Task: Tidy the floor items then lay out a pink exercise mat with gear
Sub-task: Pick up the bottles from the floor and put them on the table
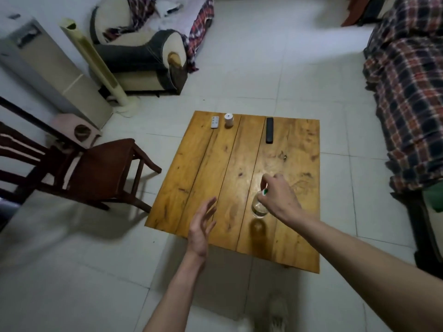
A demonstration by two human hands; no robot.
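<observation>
A clear plastic bottle (259, 208) with a green and white cap stands upright on the low wooden table (208, 178), near its front right. My right hand (279, 196) is closed around the bottle's top from above. To the left of it, my left hand (201, 230) hovers over the table's front edge, fingers spread and holding nothing. At the table's far side lie a small white remote (215, 122), a white roll (229, 119) standing on end, and a black remote (269, 130). No pink mat is in view.
A dark wooden chair (96, 171) stands left of the table. Behind it are a tower fan (96, 65), a tall white appliance (48, 68) and an armchair (143, 51). A plaid-covered sofa (407, 104) runs along the right. Pale tiled floor (72, 271) surrounds the table.
</observation>
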